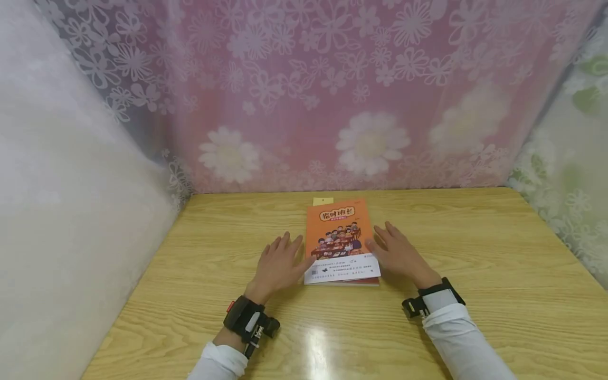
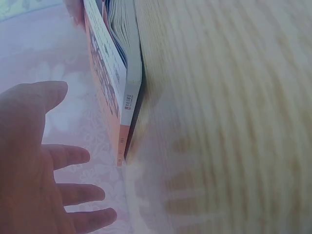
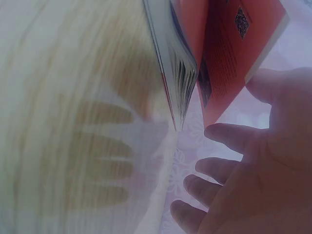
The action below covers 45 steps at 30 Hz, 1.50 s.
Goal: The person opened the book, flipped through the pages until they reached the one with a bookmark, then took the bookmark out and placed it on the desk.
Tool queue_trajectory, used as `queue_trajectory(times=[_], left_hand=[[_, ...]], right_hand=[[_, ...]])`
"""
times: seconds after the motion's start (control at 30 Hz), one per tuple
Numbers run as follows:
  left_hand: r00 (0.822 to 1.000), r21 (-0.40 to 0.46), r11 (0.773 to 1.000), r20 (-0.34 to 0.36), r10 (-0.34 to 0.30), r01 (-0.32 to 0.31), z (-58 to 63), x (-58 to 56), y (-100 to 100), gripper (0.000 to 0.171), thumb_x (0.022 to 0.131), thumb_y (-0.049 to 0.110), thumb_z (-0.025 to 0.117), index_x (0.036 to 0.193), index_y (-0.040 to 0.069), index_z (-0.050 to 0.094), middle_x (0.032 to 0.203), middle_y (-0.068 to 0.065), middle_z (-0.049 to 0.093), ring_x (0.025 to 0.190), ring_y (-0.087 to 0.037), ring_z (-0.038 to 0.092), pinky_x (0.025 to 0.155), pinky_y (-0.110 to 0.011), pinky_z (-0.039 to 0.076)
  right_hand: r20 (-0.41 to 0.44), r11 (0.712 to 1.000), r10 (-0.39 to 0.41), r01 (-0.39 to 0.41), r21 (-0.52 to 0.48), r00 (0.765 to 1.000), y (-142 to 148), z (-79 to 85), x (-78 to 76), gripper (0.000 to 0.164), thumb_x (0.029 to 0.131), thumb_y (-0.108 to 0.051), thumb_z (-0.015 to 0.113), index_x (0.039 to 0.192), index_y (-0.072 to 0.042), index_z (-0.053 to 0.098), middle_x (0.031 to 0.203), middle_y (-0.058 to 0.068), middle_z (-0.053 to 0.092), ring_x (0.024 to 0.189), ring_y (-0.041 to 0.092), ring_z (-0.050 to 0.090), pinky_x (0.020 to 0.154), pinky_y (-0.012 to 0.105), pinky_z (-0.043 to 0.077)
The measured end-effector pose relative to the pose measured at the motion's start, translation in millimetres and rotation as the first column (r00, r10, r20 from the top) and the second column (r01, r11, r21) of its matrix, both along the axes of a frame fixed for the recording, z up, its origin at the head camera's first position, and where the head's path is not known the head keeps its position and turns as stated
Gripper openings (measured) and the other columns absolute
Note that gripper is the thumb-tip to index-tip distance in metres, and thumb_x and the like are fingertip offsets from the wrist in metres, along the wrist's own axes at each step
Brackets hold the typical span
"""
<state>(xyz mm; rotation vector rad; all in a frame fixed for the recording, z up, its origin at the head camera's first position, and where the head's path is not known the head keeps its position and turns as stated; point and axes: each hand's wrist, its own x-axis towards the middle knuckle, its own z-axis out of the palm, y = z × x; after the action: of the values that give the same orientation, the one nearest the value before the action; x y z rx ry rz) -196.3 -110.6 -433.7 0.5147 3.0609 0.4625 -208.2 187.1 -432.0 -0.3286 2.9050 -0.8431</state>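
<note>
An orange book (image 1: pixel 338 211) with a picture of children at desks lies on the table, a white printed band (image 1: pixel 342 268) across its lower cover. To its left my left hand (image 1: pixel 277 266) hovers with fingers spread, its thumb near the spine (image 2: pixel 125 141). On the other side, my right hand (image 1: pixel 399 253) has its thumb at the free edge of the front cover and its other fingers extended. The right wrist view shows the cover's red inner side (image 3: pixel 229 68) standing apart from the pages (image 3: pixel 181 83). Whether the right index finger touches the cover, I cannot tell.
A yellow tab (image 1: pixel 323 201) with a small dark dot shows beyond the book's top edge. The wood-grain table (image 1: pixel 228 221) ends at a pink flowered curtain (image 1: pixel 294 137). White sheeting (image 1: pixel 85 184) hangs at the left and a leafy-patterned sheet (image 1: pixel 570 158) at the right.
</note>
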Motion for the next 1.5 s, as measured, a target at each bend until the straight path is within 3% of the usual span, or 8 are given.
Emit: queue_trajectory(times=[0.4, 0.7, 0.97, 1.33, 1.5], left_hand=[[1.000, 0.000, 1.000, -0.001, 0.003, -0.003, -2.6, -0.1, -0.5, 0.072, 0.086, 0.065, 0.031, 0.141, 0.020, 0.031, 0.147, -0.018, 0.027, 0.131, -0.037, 0.025, 0.104, -0.055, 0.022], [1.000, 0.024, 1.000, 0.013, -0.003, 0.002, -2.4, 0.7, -2.8, 0.071, 0.087, 0.065, 0.030, 0.141, 0.018, 0.033, 0.147, -0.019, 0.026, 0.131, -0.038, 0.024, 0.103, -0.056, 0.022], [1.000, 0.016, 1.000, 0.016, 0.001, -0.001, -4.3, 0.9, -4.5, 0.071, 0.087, 0.065, 0.029, 0.141, 0.018, 0.033, 0.147, -0.019, 0.026, 0.132, -0.037, 0.023, 0.104, -0.055, 0.021], [1.000, 0.029, 1.000, 0.014, 0.011, -0.011, -2.8, 2.3, -8.2, 0.072, 0.087, 0.066, 0.027, 0.141, 0.020, 0.032, 0.148, -0.017, 0.026, 0.132, -0.037, 0.023, 0.104, -0.055, 0.023], [1.000, 0.032, 0.999, -0.003, -0.022, 0.022, 1.7, 1.4, -9.7, 0.074, 0.086, 0.068, 0.025, 0.141, 0.018, 0.031, 0.147, -0.018, 0.027, 0.133, -0.034, 0.024, 0.105, -0.051, 0.023]], right_hand=[[-0.012, 1.000, 0.016, -0.016, -0.013, 1.000, -4.8, -2.4, -2.9, 0.072, 0.092, -0.054, 0.030, 0.139, 0.000, 0.027, 0.147, 0.030, 0.010, 0.133, 0.045, 0.010, 0.102, 0.062, 0.016], [-0.050, 0.994, 0.088, -0.091, -0.066, 0.995, -10.2, -1.2, -4.6, 0.060, 0.095, -0.045, 0.032, 0.139, -0.004, 0.032, 0.142, 0.031, 0.025, 0.133, 0.044, 0.011, 0.102, 0.062, 0.016], [-0.050, 0.998, 0.041, -0.044, -0.049, 0.998, -10.8, 2.6, -3.9, 0.068, 0.094, -0.050, 0.031, 0.134, 0.005, 0.034, 0.143, 0.032, 0.023, 0.132, 0.045, 0.015, 0.104, 0.060, 0.017], [-0.138, 0.973, 0.037, -0.067, -0.220, 0.990, -19.1, 10.7, -13.6, 0.063, 0.096, -0.046, 0.027, 0.127, 0.006, 0.044, 0.141, 0.030, 0.028, 0.130, 0.043, 0.022, 0.104, 0.057, 0.021], [-0.188, 0.952, 0.036, -0.091, -0.294, 0.981, -27.0, 19.5, -14.4, 0.058, 0.097, -0.042, 0.026, 0.127, 0.004, 0.046, 0.142, 0.026, 0.031, 0.130, 0.039, 0.026, 0.104, 0.055, 0.023]])
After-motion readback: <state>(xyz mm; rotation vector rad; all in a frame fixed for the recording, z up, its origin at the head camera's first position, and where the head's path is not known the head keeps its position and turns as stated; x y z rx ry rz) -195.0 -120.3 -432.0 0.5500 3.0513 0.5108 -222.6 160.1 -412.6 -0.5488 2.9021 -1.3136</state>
